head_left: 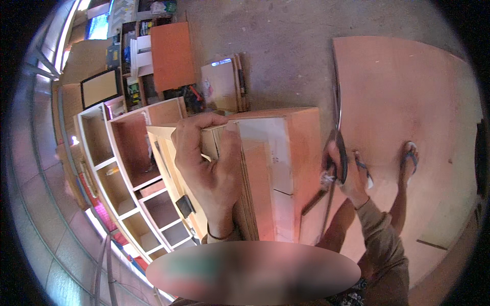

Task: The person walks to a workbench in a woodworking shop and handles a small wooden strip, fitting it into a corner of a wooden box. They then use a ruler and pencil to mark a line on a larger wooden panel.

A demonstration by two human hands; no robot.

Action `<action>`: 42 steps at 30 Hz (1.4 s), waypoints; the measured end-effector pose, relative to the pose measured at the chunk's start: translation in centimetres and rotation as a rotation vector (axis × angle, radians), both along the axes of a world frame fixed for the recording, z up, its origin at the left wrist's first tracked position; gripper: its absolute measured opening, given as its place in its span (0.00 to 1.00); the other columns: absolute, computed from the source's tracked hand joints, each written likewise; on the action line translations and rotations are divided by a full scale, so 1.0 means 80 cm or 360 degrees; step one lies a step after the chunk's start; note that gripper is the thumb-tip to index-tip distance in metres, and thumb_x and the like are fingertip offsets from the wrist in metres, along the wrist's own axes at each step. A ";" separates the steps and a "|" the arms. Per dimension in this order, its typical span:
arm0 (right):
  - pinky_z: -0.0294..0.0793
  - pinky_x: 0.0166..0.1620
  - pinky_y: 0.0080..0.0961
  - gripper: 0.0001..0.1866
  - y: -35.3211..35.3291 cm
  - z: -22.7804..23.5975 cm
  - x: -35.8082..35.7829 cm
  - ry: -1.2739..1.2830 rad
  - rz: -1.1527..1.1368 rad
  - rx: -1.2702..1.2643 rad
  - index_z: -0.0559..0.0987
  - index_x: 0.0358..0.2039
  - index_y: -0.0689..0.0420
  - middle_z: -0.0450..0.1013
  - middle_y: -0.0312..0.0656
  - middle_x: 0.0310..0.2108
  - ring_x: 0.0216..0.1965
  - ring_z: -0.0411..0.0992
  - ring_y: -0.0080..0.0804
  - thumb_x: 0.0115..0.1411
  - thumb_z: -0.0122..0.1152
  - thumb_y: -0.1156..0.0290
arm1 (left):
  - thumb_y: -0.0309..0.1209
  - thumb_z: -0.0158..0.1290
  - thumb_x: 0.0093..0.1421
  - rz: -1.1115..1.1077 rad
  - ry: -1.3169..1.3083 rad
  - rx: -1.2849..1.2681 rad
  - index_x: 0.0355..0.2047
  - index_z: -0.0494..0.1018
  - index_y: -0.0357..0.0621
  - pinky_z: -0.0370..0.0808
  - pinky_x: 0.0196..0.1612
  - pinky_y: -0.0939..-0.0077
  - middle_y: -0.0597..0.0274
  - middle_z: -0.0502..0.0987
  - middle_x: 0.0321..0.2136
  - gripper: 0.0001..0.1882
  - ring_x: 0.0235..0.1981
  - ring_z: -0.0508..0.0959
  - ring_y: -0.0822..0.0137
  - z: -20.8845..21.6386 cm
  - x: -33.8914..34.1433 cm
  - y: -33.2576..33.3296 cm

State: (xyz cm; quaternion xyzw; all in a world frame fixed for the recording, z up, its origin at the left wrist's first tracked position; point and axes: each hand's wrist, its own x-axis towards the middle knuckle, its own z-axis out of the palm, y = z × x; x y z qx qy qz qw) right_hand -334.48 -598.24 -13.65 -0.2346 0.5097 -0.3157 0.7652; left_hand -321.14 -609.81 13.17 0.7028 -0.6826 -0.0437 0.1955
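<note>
My left hand [210, 166] is wrapped over the top corner of a wooden panel [247, 199] with layered edges, thumb on one side and fingers on the other. That panel belongs to, or leans on, an upright wooden box [303, 148] with a pale inner face. To the right, my right hand [343, 168] is closed round the black loop handle [341, 148] of a tool that looks like a handsaw. Its blade is mostly hidden or seen edge-on beside the box.
A large plywood sheet [393, 86] covers the floor at right, with feet in flip-flops [409, 153] on it. White-edged shelving [125, 217] stands at left. Beyond are an orange board [172, 56], leaning panels [219, 84] and the concrete floor [280, 51]. A blurred patch hides the bottom middle.
</note>
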 end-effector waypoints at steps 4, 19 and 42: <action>0.77 0.24 0.19 0.17 0.064 0.025 0.003 -0.0169 -0.0763 0.0205 0.80 0.44 0.57 0.75 0.28 0.23 0.18 0.71 0.20 0.74 0.69 0.55 | 0.25 0.65 0.59 -0.0042 0.0035 -0.0112 0.35 0.79 0.42 0.69 0.52 0.60 0.54 0.78 0.35 0.06 0.42 0.73 0.53 -0.003 -0.007 -0.003; 0.66 0.26 0.19 0.20 0.127 0.288 -0.068 0.0506 -0.0448 -0.0107 0.75 0.34 0.55 0.66 0.27 0.22 0.23 0.67 0.16 0.78 0.60 0.52 | 0.34 0.67 0.53 -0.0278 0.0114 -0.0501 0.33 0.83 0.54 0.61 0.64 0.26 0.64 0.81 0.43 0.08 0.56 0.72 0.46 -0.009 0.015 0.000; 0.75 0.60 0.52 0.19 -0.123 0.442 0.291 0.1070 0.2106 -0.2422 0.80 0.45 0.66 0.78 0.53 0.48 0.55 0.74 0.58 0.52 0.75 0.80 | 0.37 0.69 0.45 -0.0324 0.0469 -0.0428 0.44 0.81 0.52 0.61 0.70 0.28 0.64 0.76 0.45 0.24 0.61 0.72 0.53 -0.080 -0.001 -0.018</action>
